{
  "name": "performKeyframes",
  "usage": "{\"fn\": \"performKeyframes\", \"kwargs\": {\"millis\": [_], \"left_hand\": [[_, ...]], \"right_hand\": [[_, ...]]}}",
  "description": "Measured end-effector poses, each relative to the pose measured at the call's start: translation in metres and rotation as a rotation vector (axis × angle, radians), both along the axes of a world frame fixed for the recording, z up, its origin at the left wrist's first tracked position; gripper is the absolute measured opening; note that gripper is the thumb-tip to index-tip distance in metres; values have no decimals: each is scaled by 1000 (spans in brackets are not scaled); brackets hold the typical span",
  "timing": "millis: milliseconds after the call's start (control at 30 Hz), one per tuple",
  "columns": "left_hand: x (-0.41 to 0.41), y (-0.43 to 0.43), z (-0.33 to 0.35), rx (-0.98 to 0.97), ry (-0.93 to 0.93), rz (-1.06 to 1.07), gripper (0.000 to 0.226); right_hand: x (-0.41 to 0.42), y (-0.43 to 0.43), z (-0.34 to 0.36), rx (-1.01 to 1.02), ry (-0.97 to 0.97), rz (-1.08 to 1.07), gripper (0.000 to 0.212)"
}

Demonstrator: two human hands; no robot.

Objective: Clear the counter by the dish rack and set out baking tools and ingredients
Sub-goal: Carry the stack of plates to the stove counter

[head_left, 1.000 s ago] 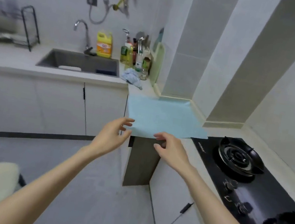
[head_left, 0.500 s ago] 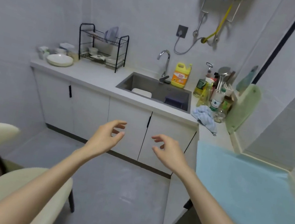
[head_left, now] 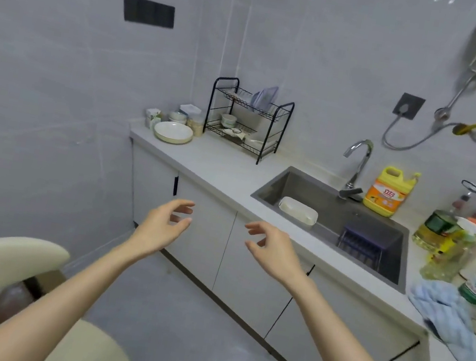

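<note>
**Both hands empty, short of the dish rack**

The left hand and right hand hang in the air side by side in front of the white cabinet doors, fingers loosely curled and holding nothing. The black dish rack stands at the far left of the table, well apart from both hands. A white plate and small jars sit just left of it. The sink lies to the right.
</note>
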State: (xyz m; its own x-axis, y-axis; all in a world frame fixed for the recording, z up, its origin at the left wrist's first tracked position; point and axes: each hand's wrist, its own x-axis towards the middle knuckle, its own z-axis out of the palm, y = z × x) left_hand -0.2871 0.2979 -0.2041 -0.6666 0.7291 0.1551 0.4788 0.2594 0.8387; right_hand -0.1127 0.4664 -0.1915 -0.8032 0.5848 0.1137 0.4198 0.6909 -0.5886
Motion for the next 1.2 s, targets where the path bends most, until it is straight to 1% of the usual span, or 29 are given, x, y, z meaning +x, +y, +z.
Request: {"fn": "performKeyframes", "kwargs": {"millis": [200, 367, 533, 767, 900, 1000, 1200], "left_hand": [[-117, 55, -25, 26, -59, 87, 34], [-224, 105, -33, 23, -124, 134, 34], [-323, 147, -41, -5, -214, 193, 35], [-429, 189, -63, -58, -290, 265, 34], [-489, 216, -82, -98, -327, 297, 35], [-539, 238, -94, -122, -347, 335, 35], [-648, 277, -114, -143, -417, 390, 37]], "right_hand": [[-122, 69, -16, -86, 17, 47, 31], [-234, 128, -23, -205, -4, 80, 32], [-335, 179, -29, -347, 53, 55, 28], [-456, 238, -54, -520, 75, 52, 27], [-527, 269, -80, -615, 56, 54, 30], [-584, 293, -101, -741, 44, 28, 34], [-694, 342, -131, -1121, 3, -136, 38]]}}
